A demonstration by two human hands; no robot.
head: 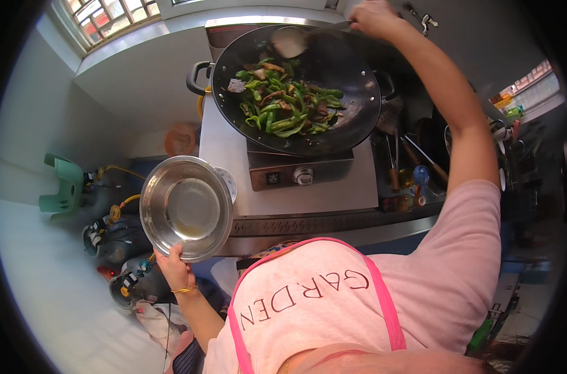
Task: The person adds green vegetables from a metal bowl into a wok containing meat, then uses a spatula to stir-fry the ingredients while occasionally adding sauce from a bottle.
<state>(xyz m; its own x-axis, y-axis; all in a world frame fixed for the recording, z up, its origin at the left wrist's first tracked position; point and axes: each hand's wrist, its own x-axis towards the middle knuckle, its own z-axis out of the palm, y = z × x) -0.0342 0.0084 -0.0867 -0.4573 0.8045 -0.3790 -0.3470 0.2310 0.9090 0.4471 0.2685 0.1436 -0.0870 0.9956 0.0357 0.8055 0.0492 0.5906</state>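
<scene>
My left hand [177, 270] grips the near rim of a stainless-steel basin [193, 198], tilted beside the stove. A little yellowish liquid lies at its bottom. At the top, my right hand [374, 18] is closed around the handle of a cooking ladle or spatula [290, 42], whose blurred head is over the far left part of a black wok [349, 93]. Cut green peppers [288, 124] and browned pieces of meat [273, 68] lie in the wok, mostly in its left half and middle. The wok sits on a single-burner gas stove [283, 173].
Long-handled utensils [392, 163] and several bottles [400, 203] stand right of the white board [311, 201]. Gas cylinders [120, 243] with yellow hoses are at the left, near a green plastic stool [64, 184]. A patterned bowl [227, 182] is partly behind the basin.
</scene>
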